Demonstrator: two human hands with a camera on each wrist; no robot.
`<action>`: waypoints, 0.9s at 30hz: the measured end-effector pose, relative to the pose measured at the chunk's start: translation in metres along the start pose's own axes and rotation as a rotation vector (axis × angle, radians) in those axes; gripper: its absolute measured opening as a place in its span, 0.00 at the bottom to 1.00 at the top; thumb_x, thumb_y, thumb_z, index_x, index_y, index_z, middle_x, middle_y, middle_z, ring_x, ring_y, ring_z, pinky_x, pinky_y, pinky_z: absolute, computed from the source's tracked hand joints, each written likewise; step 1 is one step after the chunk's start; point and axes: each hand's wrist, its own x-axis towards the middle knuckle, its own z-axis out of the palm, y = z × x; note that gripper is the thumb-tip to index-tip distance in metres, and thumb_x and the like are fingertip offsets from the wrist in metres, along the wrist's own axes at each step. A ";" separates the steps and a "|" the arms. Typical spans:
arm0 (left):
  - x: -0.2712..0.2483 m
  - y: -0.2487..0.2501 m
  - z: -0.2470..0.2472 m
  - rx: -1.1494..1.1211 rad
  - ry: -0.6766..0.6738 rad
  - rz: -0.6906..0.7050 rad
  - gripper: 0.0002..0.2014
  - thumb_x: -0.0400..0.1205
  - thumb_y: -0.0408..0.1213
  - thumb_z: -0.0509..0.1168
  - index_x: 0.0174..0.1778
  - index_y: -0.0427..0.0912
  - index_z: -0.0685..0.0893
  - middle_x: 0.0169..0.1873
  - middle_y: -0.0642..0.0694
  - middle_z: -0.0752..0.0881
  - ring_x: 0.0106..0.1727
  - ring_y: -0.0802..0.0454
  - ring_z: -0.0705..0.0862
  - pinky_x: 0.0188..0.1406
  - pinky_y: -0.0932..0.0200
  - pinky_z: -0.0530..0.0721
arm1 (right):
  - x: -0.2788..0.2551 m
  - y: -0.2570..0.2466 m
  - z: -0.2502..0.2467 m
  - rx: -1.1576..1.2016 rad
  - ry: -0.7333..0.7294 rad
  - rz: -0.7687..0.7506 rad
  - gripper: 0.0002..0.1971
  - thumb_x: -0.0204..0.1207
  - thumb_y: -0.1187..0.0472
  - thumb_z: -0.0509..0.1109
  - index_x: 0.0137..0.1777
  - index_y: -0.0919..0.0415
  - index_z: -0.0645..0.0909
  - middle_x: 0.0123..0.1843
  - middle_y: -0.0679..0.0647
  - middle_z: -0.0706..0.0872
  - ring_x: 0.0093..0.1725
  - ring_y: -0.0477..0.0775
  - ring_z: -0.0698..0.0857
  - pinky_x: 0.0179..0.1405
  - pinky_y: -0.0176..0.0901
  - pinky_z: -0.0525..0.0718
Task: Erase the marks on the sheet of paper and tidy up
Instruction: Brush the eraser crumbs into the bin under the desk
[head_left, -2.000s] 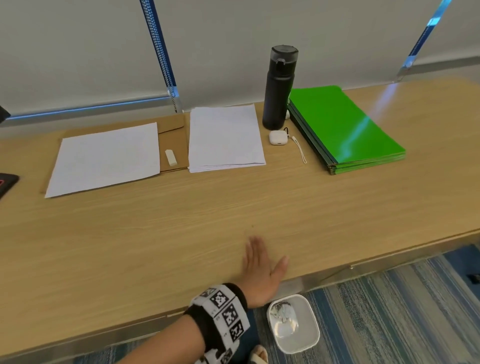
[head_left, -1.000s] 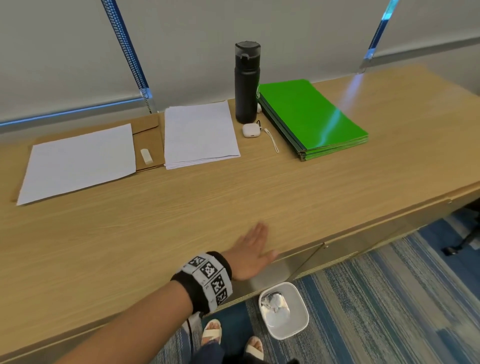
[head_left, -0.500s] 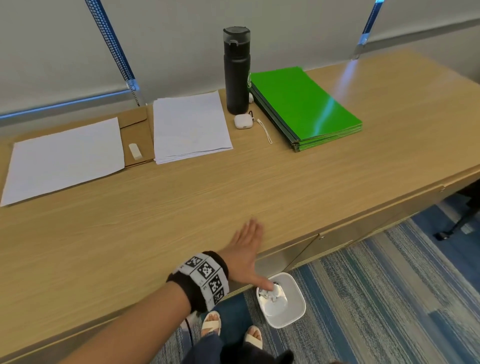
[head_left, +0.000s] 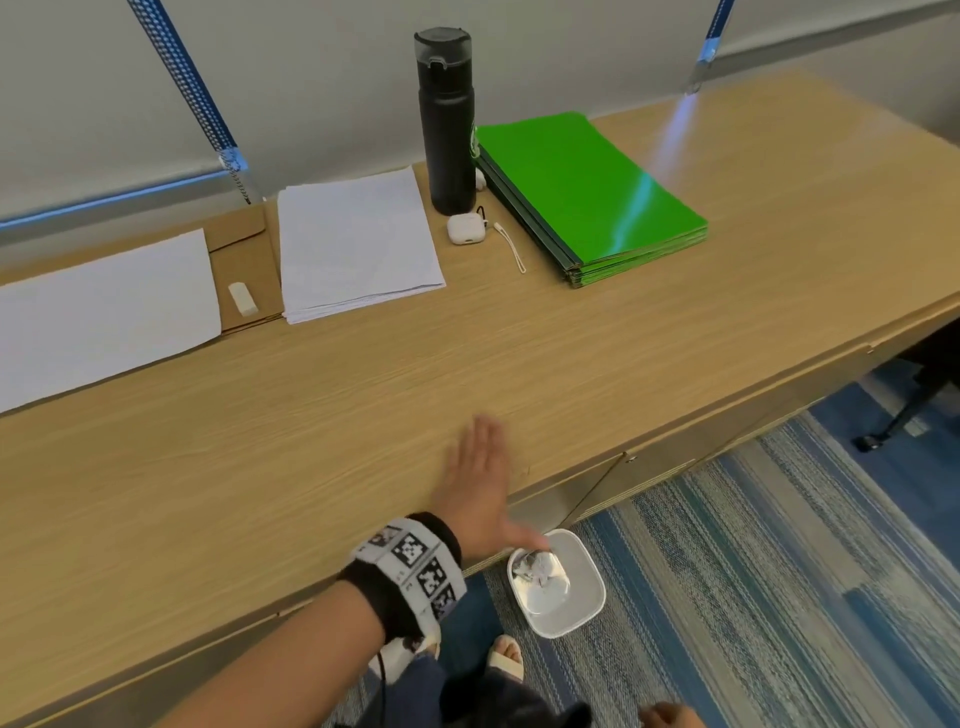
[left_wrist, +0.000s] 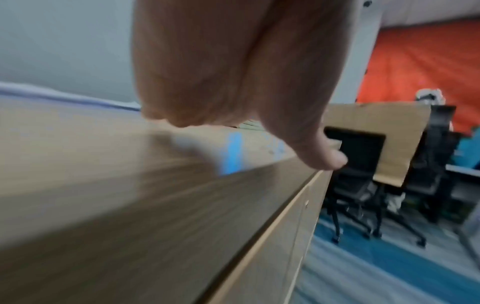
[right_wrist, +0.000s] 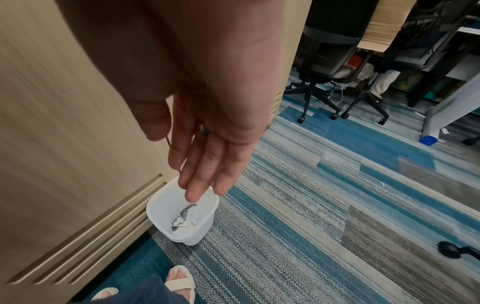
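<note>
Here the left hand (head_left: 475, 483) lies flat, palm down, on the tabletop (head_left: 571, 353) at its near edge, fingers straight and together, thumb sticking out past the edge; it holds nothing. A black band with square printed markers (head_left: 410, 569) wraps that wrist. From the left wrist view the thumb tip hangs just over the tabletop's corner edge (left_wrist: 306, 185); that picture is motion-blurred.

The right hand (right_wrist: 207, 123) hangs below the tabletop, palm open, fingers straight and pointing down over a small white bin (right_wrist: 182, 216) on the striped blue-grey carpet (right_wrist: 311, 226); nothing in its grasp. Grey and white scraps (right_wrist: 183, 218) lie in the bottom of the bin. The bin stands against the cabinet front (right_wrist: 64, 144), near the person's sandalled feet (right_wrist: 180, 281).

Far side of the tabletop: the sheet of paper (head_left: 104, 312) lies flat at the left on a brown envelope (head_left: 244, 260), with the white eraser (head_left: 242, 298) on the envelope just beside the sheet. Right of that, a stack of white paper (head_left: 358, 244), then an upright black bottle (head_left: 445, 119), a white earbud case (head_left: 466, 229) with a strap, and a stack of green folders (head_left: 587, 192).
</note>
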 end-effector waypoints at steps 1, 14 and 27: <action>0.000 -0.006 -0.004 0.021 0.014 -0.100 0.67 0.68 0.67 0.68 0.75 0.35 0.21 0.70 0.38 0.19 0.75 0.42 0.22 0.73 0.48 0.27 | -0.003 -0.001 -0.003 0.006 -0.006 0.020 0.08 0.76 0.58 0.70 0.48 0.61 0.88 0.44 0.54 0.86 0.46 0.49 0.82 0.59 0.34 0.73; 0.002 0.045 0.025 0.202 -0.037 0.124 0.51 0.77 0.21 0.64 0.74 0.34 0.23 0.68 0.39 0.20 0.79 0.41 0.27 0.74 0.52 0.27 | -0.005 0.014 -0.011 -0.027 -0.032 0.091 0.12 0.81 0.55 0.63 0.47 0.61 0.86 0.52 0.56 0.88 0.56 0.51 0.85 0.52 0.33 0.75; -0.002 0.028 0.013 0.183 -0.007 -0.213 0.48 0.77 0.26 0.60 0.74 0.26 0.24 0.74 0.26 0.23 0.77 0.32 0.25 0.77 0.43 0.31 | -0.012 0.017 -0.014 0.002 -0.057 0.075 0.14 0.80 0.54 0.64 0.50 0.64 0.86 0.55 0.60 0.87 0.57 0.55 0.85 0.63 0.42 0.80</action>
